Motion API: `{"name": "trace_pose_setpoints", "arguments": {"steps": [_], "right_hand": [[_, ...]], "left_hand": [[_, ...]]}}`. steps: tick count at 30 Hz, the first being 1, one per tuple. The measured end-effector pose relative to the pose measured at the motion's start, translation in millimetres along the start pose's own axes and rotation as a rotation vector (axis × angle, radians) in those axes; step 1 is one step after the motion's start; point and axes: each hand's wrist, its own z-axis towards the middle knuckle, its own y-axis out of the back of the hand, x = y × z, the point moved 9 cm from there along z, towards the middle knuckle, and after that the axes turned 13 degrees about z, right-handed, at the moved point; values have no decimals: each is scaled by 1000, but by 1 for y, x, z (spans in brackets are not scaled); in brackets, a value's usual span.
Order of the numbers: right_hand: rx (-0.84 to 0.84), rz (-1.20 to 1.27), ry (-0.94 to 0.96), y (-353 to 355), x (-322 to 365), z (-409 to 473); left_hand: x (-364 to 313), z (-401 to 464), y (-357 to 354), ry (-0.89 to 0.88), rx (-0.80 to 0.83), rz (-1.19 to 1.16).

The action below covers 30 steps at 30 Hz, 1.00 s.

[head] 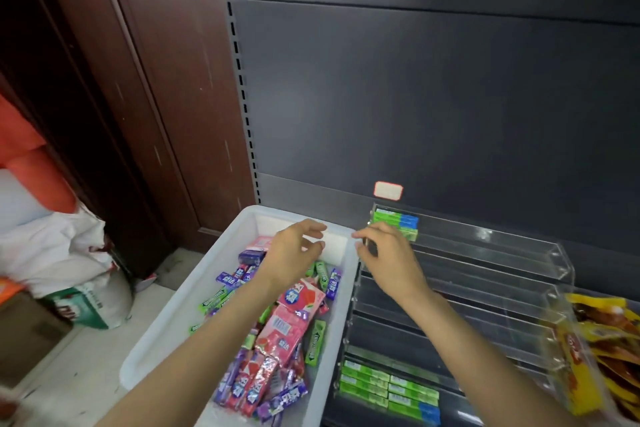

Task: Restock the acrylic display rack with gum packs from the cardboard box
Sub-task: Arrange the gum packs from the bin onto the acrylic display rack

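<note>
A white bin (173, 315) holds several loose gum packs (287, 326) in pink, purple and green. To its right stands the tiered acrylic rack (485, 253). Green-and-blue packs (398, 222) lie at the left end of its top tier, and more green packs (388, 388) fill the bottom tier; the tiers between look empty. My left hand (294, 250) hovers over the far end of the bin, fingers loosely curved, holding nothing. My right hand (388, 256) is at the rack's top-left corner beside the top-tier packs, fingertips drawn together; whether they pinch anything is unclear.
A dark metal shelf back (433, 97) with a small price tag (388, 190) rises behind the rack. Yellow snack bags (602, 350) crowd the rack's right end. White and orange sacks (69, 253) sit on the floor at left, beside a brown wooden panel (156, 80).
</note>
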Motion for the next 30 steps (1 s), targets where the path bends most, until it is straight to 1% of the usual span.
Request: {"name": "trace_pose_setpoints", "arguments": {"steps": [3, 5, 7, 11, 13, 15, 17, 19, 24, 28, 30], "right_hand": [[76, 50, -17, -49, 24, -5], [113, 84, -46, -83, 37, -9], [134, 111, -88, -118, 48, -12], [183, 109, -164, -180, 62, -20], [224, 112, -211, -204, 67, -25], [288, 125, -257, -226, 72, -31], [341, 91, -295, -242, 72, -35], [350, 51, -321, -250, 70, -36], [339, -6, -393, -257, 62, -28], [395, -179, -389, -261, 56, -17], [395, -193, -393, -260, 54, -11]], "left_hand": [[55, -17, 34, 43, -57, 40], [93, -27, 59, 68, -88, 105], [131, -34, 80, 88, -76, 187], [178, -43, 95, 56, 78, 254], [194, -46, 86, 45, 214, 268], [209, -50, 73, 67, 351, 210], [220, -54, 66, 97, 425, 108], [224, -54, 63, 107, 442, 41], [224, -55, 61, 84, 446, -7], [226, -55, 59, 96, 456, 27], [225, -55, 59, 99, 464, 22]]}}
